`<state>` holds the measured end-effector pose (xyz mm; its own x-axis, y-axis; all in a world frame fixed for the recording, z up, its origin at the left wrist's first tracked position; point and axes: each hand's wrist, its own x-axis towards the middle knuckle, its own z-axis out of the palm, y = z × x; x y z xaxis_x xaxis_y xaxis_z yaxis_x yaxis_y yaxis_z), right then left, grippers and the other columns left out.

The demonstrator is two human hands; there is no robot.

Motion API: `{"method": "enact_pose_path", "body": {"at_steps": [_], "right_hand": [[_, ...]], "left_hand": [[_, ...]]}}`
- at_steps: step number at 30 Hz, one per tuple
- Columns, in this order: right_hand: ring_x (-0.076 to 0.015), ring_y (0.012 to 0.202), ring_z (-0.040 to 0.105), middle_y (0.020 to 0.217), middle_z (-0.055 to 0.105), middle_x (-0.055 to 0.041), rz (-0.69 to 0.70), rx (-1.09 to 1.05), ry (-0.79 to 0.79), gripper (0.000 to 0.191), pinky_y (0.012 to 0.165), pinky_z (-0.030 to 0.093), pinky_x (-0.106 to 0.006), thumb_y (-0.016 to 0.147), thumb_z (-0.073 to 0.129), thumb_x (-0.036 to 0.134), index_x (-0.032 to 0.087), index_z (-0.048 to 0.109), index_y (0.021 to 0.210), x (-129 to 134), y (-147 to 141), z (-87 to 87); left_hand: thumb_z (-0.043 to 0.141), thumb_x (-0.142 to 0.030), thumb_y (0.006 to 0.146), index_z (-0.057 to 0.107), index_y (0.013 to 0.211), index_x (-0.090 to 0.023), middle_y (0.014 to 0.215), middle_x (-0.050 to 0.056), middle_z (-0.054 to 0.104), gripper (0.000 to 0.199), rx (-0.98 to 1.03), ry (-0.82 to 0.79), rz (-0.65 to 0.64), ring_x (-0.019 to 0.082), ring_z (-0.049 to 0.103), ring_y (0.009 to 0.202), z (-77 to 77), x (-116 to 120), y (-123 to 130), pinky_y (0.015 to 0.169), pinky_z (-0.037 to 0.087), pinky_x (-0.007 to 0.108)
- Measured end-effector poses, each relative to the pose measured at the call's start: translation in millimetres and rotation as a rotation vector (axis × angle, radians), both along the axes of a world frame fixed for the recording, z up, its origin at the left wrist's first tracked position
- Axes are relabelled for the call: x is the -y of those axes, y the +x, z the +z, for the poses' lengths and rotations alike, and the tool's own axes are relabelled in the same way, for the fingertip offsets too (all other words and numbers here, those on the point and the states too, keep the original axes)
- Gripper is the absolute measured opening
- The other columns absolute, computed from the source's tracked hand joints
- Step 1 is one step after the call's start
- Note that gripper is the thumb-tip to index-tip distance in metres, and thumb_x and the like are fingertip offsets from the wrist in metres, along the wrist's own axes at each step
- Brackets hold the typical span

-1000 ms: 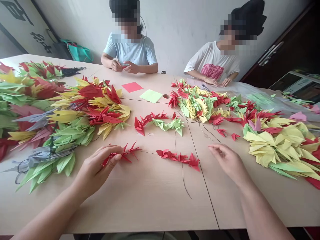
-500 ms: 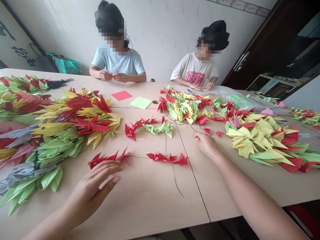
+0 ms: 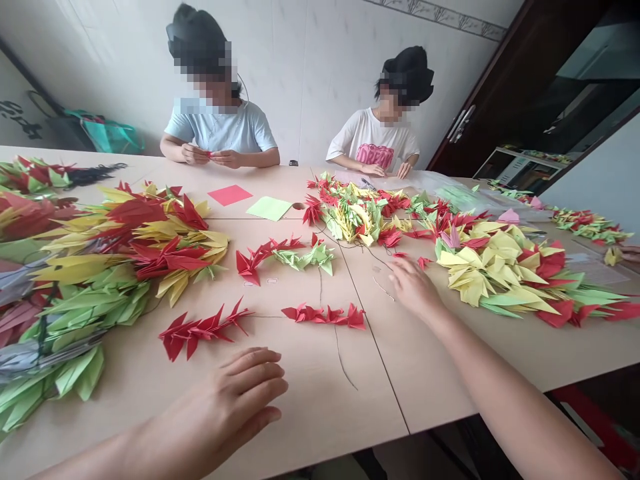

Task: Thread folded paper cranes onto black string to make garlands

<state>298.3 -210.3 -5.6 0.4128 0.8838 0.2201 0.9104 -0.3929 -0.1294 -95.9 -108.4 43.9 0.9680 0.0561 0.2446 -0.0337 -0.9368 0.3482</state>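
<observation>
The left hand (image 3: 240, 388) lies loosely curled and empty on the table (image 3: 305, 393), just below a string of red origami cranes (image 3: 197, 332). The open right hand (image 3: 413, 288) holds nothing, beside a thin wire (image 3: 383, 289), and a second red crane string (image 3: 323, 315) lies between the hands. Heaped yellow paper cranes (image 3: 493, 273) and green paper cranes (image 3: 95, 303) spread to either side.

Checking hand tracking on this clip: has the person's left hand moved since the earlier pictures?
Yes: the left hand has left the red origami crane strand, now apart, nearer the person.
</observation>
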Motion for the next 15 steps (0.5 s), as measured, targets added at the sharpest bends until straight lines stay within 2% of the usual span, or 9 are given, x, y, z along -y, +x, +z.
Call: {"method": "enact_pose_path", "body": {"at_steps": [3, 5, 8, 10, 12, 14, 15], "right_hand": [[-0.0331, 0.126, 0.037, 0.132, 0.046, -0.0196, -0.167, -0.004, 0.065, 0.045, 0.100, 0.035, -0.047, 0.084, 0.041, 0.009, 0.010, 0.049, 0.128, -2.2, 34.3, 1.8], [-0.0342, 0.123, 0.040, 0.127, 0.048, -0.0234, -0.253, -0.047, 0.073, 0.043, 0.099, 0.035, -0.049, 0.083, 0.042, 0.007, 0.005, 0.051, 0.124, -1.6, 54.7, 1.5], [-0.0278, 0.114, 0.050, 0.118, 0.057, -0.0171, -0.287, -0.148, 0.063, 0.029, 0.096, 0.038, -0.047, 0.084, 0.048, 0.009, 0.009, 0.058, 0.111, 0.8, 71.5, 0.2], [-0.0250, 0.108, 0.054, 0.111, 0.061, -0.0128, -0.288, -0.220, 0.072, 0.020, 0.096, 0.039, -0.046, 0.083, 0.051, 0.012, 0.011, 0.062, 0.100, 3.3, 72.2, 0.6], [-0.0267, 0.104, 0.057, 0.103, 0.064, -0.0137, -0.286, -0.302, 0.097, 0.017, 0.096, 0.039, -0.047, 0.081, 0.052, 0.014, 0.012, 0.065, 0.091, 7.7, 65.5, 2.8], [-0.0278, 0.098, 0.060, 0.097, 0.066, -0.0143, -0.259, -0.417, 0.121, 0.019, 0.091, 0.043, -0.046, 0.079, 0.052, 0.017, 0.012, 0.066, 0.090, 14.8, 52.1, 6.6], [-0.0264, 0.093, 0.062, 0.095, 0.067, -0.0130, -0.232, -0.492, 0.130, 0.022, 0.088, 0.046, -0.044, 0.080, 0.052, 0.021, 0.013, 0.065, 0.096, 19.1, 43.2, 9.0]], "left_hand": [[0.051, -0.019, 0.089, 0.061, 0.110, -0.021, 0.107, 0.007, 0.068, 0.024, 0.012, 0.034, -0.056, 0.023, 0.060, 0.106, -0.3, 3.5, 6.5, 0.091, 0.053, 0.035], [0.051, -0.018, 0.088, 0.060, 0.109, -0.020, 0.107, 0.007, 0.068, 0.023, 0.021, 0.045, -0.071, 0.023, 0.060, 0.105, -1.5, 4.3, 8.4, 0.091, 0.053, 0.035], [0.050, -0.017, 0.089, 0.060, 0.109, -0.020, 0.106, 0.007, 0.068, 0.024, 0.019, 0.058, -0.059, 0.023, 0.060, 0.105, -3.6, 3.5, 8.7, 0.091, 0.053, 0.036], [0.049, -0.018, 0.089, 0.060, 0.109, -0.020, 0.106, 0.007, 0.068, 0.023, 0.010, 0.062, -0.050, 0.023, 0.060, 0.105, -4.8, 2.2, 7.6, 0.091, 0.053, 0.036], [0.048, -0.018, 0.090, 0.060, 0.110, -0.020, 0.106, 0.007, 0.067, 0.023, 0.001, 0.059, -0.044, 0.022, 0.060, 0.105, -6.3, 0.3, 5.6, 0.090, 0.053, 0.035], [0.046, -0.019, 0.090, 0.059, 0.110, -0.020, 0.107, 0.007, 0.067, 0.023, -0.012, 0.050, -0.037, 0.022, 0.059, 0.106, -8.6, -2.2, 3.3, 0.090, 0.053, 0.034], [0.046, -0.019, 0.091, 0.059, 0.110, -0.020, 0.107, 0.007, 0.067, 0.023, -0.022, 0.043, -0.036, 0.022, 0.059, 0.107, -10.1, -3.6, 2.4, 0.090, 0.053, 0.034]]}}
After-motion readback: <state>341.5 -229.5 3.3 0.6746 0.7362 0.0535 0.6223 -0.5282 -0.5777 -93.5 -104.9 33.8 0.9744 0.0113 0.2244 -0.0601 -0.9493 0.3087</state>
